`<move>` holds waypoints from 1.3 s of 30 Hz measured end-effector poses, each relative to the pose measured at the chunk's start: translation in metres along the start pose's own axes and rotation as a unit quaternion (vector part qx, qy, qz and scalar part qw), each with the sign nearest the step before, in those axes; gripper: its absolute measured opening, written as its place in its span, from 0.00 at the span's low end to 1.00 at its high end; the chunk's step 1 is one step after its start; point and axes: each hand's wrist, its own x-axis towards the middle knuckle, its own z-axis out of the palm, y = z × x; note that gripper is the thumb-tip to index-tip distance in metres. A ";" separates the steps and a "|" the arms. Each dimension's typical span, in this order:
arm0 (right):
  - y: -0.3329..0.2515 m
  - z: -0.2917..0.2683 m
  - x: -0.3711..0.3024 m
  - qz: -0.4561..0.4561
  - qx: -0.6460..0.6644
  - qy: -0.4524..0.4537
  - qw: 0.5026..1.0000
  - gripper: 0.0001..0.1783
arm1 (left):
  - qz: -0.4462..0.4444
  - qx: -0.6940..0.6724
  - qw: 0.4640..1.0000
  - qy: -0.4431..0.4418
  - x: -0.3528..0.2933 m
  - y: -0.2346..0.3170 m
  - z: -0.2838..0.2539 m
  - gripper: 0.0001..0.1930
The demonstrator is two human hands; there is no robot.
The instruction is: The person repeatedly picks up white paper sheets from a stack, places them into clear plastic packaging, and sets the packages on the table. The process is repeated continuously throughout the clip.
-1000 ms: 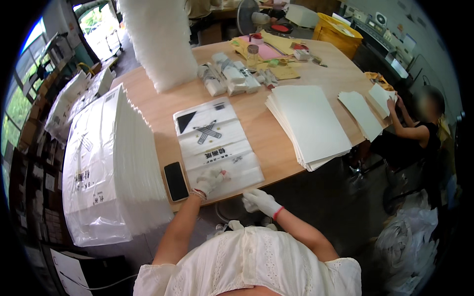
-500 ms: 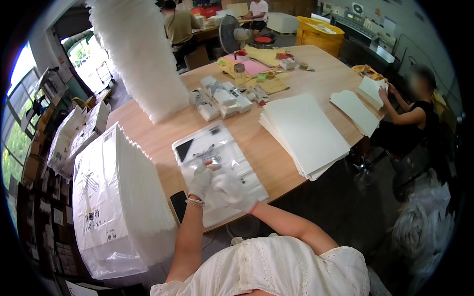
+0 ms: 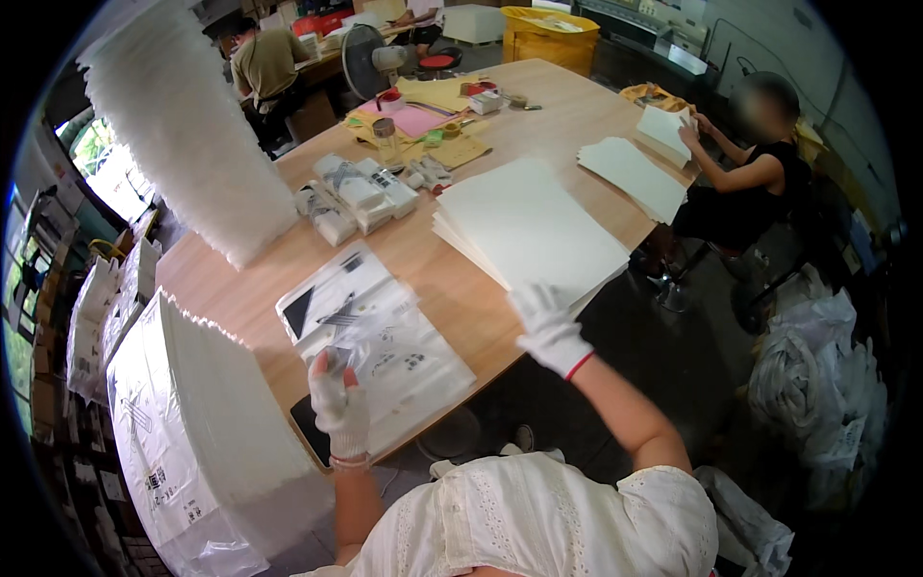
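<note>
My left hand, in a white glove with bare fingertips, pinches the edge of a clear plastic bag. That bag lies on a pile of flat printed plastic bags at the table's near edge. My right hand, gloved in white with a red cuff, reaches out to the right with its fingers stretched and a little blurred. It is over the near corner of a stack of large white paper sheets. Whether its fingertips touch the paper I cannot tell.
A black phone lies beside my left wrist. Tall white stacks and a wrapped stack stand on the left. Small packs lie beyond the bags. On the right a seated person handles white sheets.
My right hand has left the plastic bags beside my left hand and swung right to the paper stack. My left hand has stayed at the bags. The view has turned to the right.
</note>
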 end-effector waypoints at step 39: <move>0.023 -0.009 -0.086 0.056 0.435 0.005 0.899 0.10 | -0.456 -0.407 0.672 -0.419 -0.080 0.041 0.074 0.19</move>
